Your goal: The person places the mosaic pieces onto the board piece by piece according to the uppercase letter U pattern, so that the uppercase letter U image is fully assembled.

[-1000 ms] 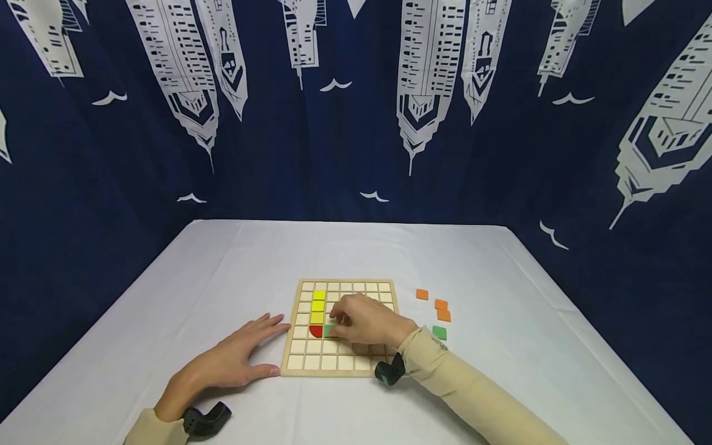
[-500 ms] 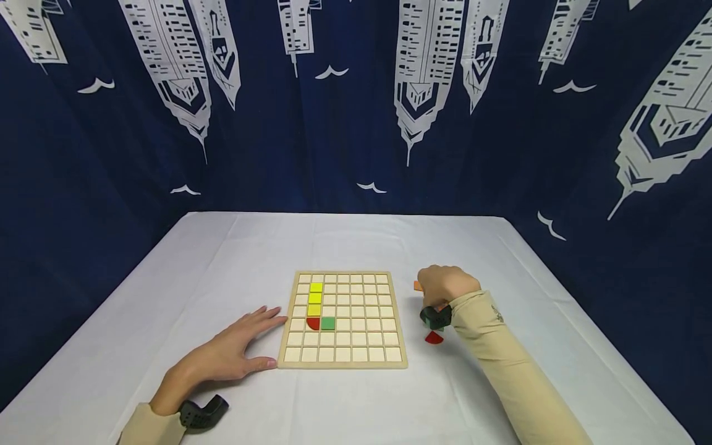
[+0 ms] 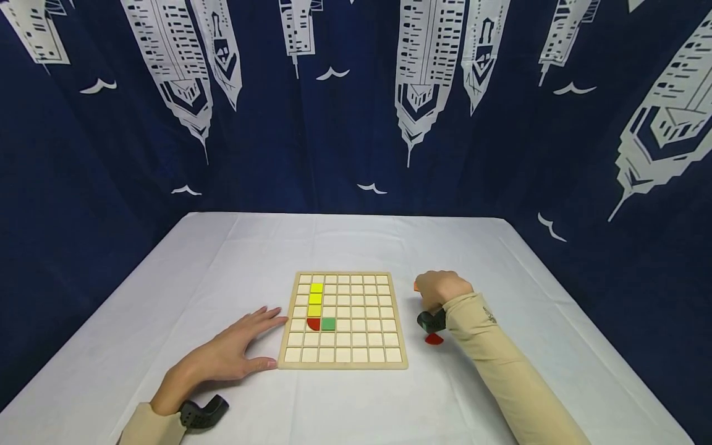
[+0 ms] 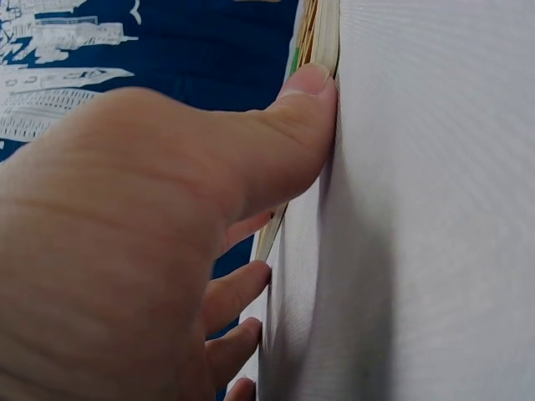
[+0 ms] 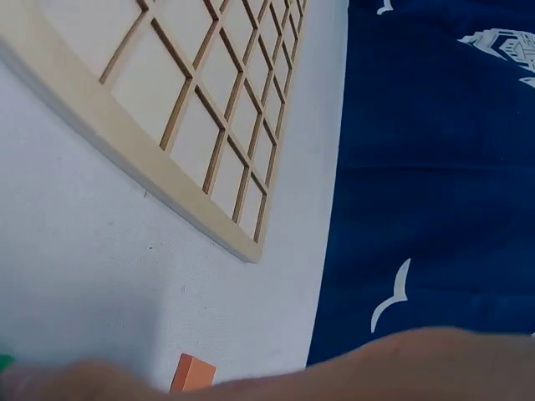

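Note:
A pale wooden grid board (image 3: pixel 356 366) lies on the white table. In its cells sit yellow square tiles (image 3: pixel 315 299) in a column, a red rounded tile (image 3: pixel 314 324) below them and a green square tile (image 3: pixel 329 324) beside the red one. My left hand (image 3: pixel 245 346) rests with spread fingers against the board's left edge; the left wrist view has the thumb (image 4: pixel 308 92) touching that edge. Right of the board, my right hand (image 3: pixel 444 289) reaches down over loose tiles, its fingertips hidden. An orange tile (image 5: pixel 192 373) shows near the fingers in the right wrist view.
A loose red tile (image 3: pixel 434 339) lies on the table just below the right wrist. A bit of green (image 5: pixel 5 362) peeks in at the left of the right wrist view. Behind the table (image 3: pixel 356 241) hangs a dark blue printed curtain (image 3: pixel 311 142).
My right hand has left the green tile on the board and moved right to the loose tiles, then shifted slightly left and down. The left hand has kept its place at the board.

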The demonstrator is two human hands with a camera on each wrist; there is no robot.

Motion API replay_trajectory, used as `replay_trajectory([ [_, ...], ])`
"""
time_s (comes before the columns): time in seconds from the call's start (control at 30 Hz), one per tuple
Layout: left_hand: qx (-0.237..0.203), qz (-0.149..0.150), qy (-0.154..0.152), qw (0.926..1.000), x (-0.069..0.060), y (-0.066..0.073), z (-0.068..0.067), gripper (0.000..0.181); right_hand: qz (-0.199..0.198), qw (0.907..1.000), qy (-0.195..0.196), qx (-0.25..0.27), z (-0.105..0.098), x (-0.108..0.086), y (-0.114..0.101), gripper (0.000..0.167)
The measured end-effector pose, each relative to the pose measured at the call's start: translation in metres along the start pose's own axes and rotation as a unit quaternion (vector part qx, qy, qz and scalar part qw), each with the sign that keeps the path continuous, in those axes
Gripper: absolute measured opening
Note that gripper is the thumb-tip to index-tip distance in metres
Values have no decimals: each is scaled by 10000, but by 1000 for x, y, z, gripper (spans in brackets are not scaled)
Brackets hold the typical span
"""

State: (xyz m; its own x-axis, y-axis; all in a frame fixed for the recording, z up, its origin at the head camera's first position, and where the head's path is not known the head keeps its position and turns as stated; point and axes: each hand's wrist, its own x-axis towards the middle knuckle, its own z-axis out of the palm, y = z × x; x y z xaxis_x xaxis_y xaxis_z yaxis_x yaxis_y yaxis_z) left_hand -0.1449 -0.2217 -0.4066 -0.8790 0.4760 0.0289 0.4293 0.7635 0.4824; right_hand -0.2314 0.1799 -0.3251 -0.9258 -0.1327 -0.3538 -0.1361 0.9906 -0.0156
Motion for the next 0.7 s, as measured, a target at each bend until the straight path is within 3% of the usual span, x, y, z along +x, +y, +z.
replay_trajectory([
  [0.1, -74, -107, -37, 9999, -1, 1, -1, 79, -424, 9990, 108, 64, 0, 2, -1, 18],
  [0.2, -76, -139, -91, 9998, 0, 2, -3, 79, -579, 9982, 75, 122, -1, 1, -1, 11],
  [0.4, -14, -110, -49, 9999, 1, 3, -5, 79, -180, 9992, -284, 204, -3, -5, 2, 38],
  [0.57, -78, -87, -54, 9999, 0, 2, -3, 78, -325, 9988, -260, 258, 1, -4, 1, 13],
  [0.7, -97, -55, -21, 9999, 0, 0, -1, 78, -474, 9976, 16, 505, 3, 4, -1, 13],
])
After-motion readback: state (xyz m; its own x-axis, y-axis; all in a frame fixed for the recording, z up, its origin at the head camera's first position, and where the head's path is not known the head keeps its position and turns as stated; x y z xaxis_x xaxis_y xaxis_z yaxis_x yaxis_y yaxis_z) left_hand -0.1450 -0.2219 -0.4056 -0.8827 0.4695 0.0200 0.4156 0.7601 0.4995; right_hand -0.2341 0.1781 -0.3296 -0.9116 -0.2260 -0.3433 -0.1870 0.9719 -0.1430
